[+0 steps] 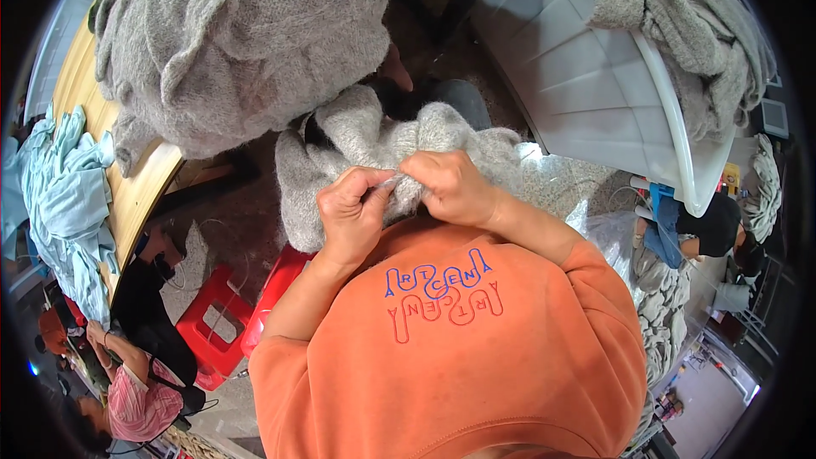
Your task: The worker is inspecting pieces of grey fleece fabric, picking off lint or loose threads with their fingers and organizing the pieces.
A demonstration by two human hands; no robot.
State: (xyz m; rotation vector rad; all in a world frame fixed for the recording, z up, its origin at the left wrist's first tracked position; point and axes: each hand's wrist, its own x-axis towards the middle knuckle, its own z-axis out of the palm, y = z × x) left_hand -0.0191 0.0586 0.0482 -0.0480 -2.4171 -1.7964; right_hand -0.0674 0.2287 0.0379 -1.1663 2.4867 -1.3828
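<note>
A fuzzy grey knit garment (374,132) lies bunched over my lap, up against my orange top. My left hand (350,208) pinches a small bit of the knit between thumb and forefinger. Close beside it, my right hand (449,187) is closed on the same piece, fingers bent down into the wool. The two sets of fingertips almost meet at one spot of the fabric. Whether a fine thread or tool sits between them is too small to make out.
A big heap of grey knitwear (246,42) covers the wooden table (144,195), with light blue cloth (68,195) at its left. Right of me stands a white plastic bin (578,76) with grey knits (680,25) over its rim. Red stools (221,323) and other people are nearby.
</note>
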